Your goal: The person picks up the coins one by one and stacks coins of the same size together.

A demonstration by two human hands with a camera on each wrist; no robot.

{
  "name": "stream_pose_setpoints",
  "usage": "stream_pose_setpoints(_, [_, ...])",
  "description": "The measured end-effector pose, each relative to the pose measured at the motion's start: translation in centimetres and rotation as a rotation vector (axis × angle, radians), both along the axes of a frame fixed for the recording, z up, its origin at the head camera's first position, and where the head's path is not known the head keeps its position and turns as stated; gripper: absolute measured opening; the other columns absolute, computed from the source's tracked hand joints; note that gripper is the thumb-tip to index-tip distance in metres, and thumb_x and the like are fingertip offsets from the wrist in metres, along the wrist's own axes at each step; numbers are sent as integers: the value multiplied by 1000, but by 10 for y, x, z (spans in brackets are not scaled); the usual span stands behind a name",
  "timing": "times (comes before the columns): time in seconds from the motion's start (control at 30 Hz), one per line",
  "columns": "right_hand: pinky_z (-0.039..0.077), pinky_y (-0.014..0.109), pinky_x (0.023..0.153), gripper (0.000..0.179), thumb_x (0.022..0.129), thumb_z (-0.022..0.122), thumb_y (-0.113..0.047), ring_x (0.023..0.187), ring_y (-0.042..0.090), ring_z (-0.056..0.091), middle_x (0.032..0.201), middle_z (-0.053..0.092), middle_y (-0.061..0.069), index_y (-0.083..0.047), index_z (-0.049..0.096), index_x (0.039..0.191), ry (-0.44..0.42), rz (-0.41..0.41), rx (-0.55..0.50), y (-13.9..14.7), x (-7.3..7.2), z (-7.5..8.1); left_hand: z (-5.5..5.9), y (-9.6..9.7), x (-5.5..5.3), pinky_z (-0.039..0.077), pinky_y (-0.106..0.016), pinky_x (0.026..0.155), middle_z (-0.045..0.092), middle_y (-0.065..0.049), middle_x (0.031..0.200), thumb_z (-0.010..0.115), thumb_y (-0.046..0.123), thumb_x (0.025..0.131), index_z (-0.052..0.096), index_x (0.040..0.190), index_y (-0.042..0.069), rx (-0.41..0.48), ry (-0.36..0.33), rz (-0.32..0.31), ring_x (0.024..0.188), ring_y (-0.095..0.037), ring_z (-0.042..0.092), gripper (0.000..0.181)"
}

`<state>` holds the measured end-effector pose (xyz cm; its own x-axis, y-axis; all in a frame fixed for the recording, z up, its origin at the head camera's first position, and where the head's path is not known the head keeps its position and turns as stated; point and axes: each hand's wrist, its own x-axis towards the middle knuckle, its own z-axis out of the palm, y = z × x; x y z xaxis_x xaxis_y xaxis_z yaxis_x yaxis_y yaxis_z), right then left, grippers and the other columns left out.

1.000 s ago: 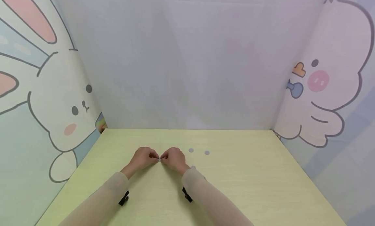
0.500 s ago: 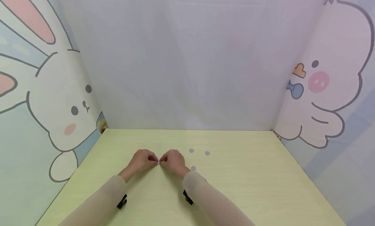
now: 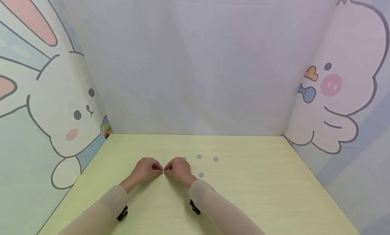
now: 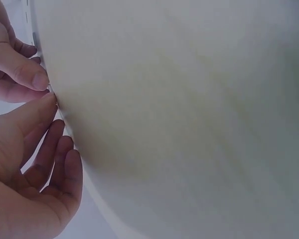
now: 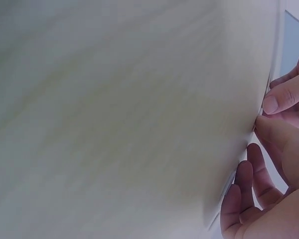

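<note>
In the head view a small flat grey disc (image 3: 163, 172) shows between the fingertips of both hands, low over the pale wooden table (image 3: 262, 187). My left hand (image 3: 148, 169) pinches it from the left with thumb and forefinger. From the right, my right hand (image 3: 178, 169) does the same, its fingertips almost meeting the left ones. Both wrist views show the hands tip to tip right at the tabletop, other fingers curled; the disc itself is mostly hidden there.
Similar grey discs lie beyond and right of the right hand: one disc (image 3: 199, 156) at the back, another disc (image 3: 215, 159) farther right, a nearer disc (image 3: 201, 174) by the wrist, and a disc (image 3: 185, 158) partly hidden behind the knuckles. A plain curtain (image 3: 195, 66) hangs behind.
Both hands have moved slightly toward the person and left, keeping the disc between them. One disc behind the right hand and one by its wrist have come into fuller view.
</note>
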<state>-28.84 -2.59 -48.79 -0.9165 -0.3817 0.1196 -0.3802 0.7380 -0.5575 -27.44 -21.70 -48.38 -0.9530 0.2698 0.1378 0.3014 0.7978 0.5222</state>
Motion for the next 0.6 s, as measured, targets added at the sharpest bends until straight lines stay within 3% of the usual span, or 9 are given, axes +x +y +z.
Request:
stream_pose_setpoints(0.23, [52,29,75,5,91,85,-23,85,5,69,87,79,-15,-26,88,88,73,14,58,-3,4,-3,-1,-3,6,51,-33,76,71,12,80,87,12,88,81,84,20,-6,-13,10,77,-6,61,11])
stream_pose_setpoints(0.6, [52,23,71,5,89,86,-22,83,4,70,83,79,-15,-25,88,85,130,36,67,-3,12,-6,1,-1,15,52,-32,76,72,14,80,87,12,87,82,85,20,-4,-10,-6,78,-5,62,10])
